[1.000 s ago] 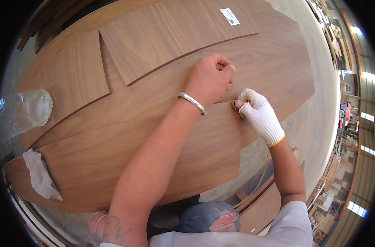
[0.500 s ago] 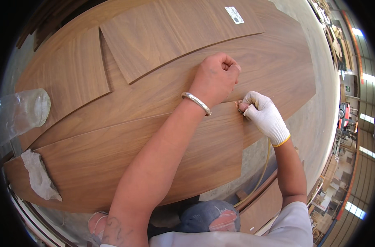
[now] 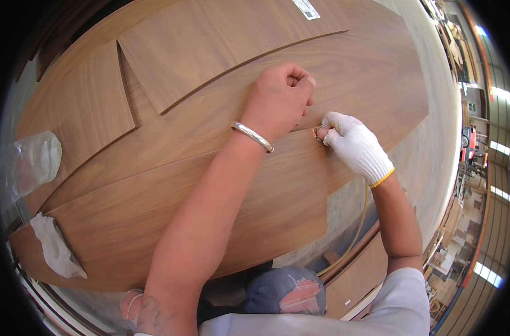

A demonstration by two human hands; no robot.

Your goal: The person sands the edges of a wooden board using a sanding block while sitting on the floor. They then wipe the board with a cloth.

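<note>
My left hand (image 3: 278, 98), bare with a silver bangle (image 3: 252, 138) at the wrist, is closed above the wood-grain boards. Its thumb presses on the curled fingers, and what they hold, if anything, is hidden. My right hand (image 3: 357, 144) wears a white knitted glove with bare thumb tip. That hand pinches something small and brownish, too small to name, at the far right corner of the near wood-grain panel (image 3: 266, 207). The panel lies on a larger wood-grain board (image 3: 372, 73), its far edge running under my left wrist.
Two more panels lie beyond, a small left one (image 3: 81, 101) and a larger one (image 3: 210, 50) with a white label (image 3: 306, 8). A clear plastic container (image 3: 33, 162) and a greyish-white cloth (image 3: 57, 246) sit at the left. A yellow hose (image 3: 360, 224) runs below my right hand.
Both hands appear slightly farther left in the picture, and the boards beyond have shifted left with the view. Both hands stay closed in much the same pose.
</note>
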